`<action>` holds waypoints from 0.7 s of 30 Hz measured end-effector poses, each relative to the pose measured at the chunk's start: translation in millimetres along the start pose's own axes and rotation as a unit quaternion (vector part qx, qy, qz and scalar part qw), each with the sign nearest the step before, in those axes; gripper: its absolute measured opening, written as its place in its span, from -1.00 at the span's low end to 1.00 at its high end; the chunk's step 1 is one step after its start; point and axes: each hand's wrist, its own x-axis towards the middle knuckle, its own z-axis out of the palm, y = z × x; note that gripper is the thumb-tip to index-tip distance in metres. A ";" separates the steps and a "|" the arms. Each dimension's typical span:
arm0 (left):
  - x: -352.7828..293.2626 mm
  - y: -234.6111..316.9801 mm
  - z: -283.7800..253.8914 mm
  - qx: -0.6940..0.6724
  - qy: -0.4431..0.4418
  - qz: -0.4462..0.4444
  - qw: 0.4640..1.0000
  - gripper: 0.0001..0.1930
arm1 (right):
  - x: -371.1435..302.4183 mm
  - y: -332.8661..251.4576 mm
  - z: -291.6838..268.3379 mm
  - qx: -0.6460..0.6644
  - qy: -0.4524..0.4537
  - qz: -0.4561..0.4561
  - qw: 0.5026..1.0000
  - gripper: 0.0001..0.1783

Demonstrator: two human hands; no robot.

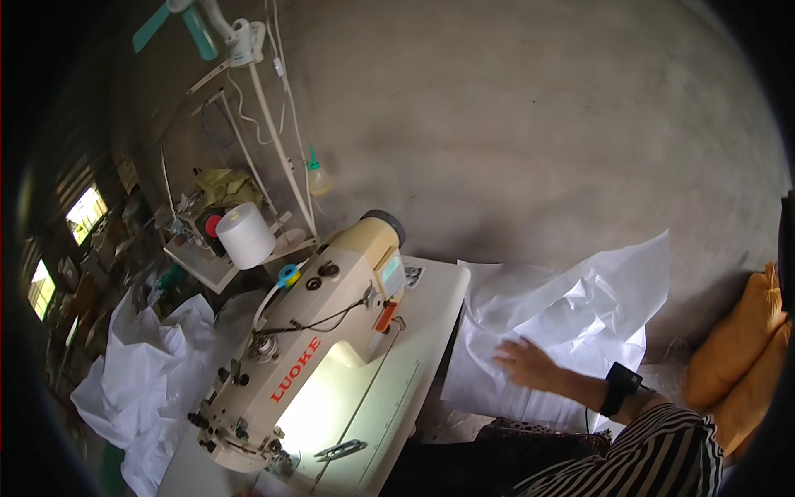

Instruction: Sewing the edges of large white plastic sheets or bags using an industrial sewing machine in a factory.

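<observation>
Holding right hand (527, 363), fingers spread, over glossy white plastic-looking sheet (556, 319) at four o'clock, perhaps to smooth it, likely set for reach beside cream metal sewing machine (308, 327) at seven o'clock. Unable to tell state of unseen left hand.

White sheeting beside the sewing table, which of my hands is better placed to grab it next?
Your right hand, probably: it is open over the white sheeting, while your left hand cannot be clearly made out.

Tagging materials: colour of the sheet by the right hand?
The sheet is white; head view shows it best.
</observation>
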 end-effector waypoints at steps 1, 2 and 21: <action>-1.6 3.0 -3.3 -0.056 -0.080 -0.105 0.990 -0.64 | -2.4 31.4 1.0 -0.113 -0.044 0.032 0.992 -0.36; -2.9 2.9 -5.9 -0.057 -0.078 -0.100 0.990 -0.64 | -5.0 62.2 3.3 -0.213 -0.049 0.059 0.974 -0.36; 15.5 43.4 -20.9 -0.165 0.118 -0.071 0.977 -0.76 | -57.2 257.5 -86.1 0.571 0.346 0.487 0.563 -0.59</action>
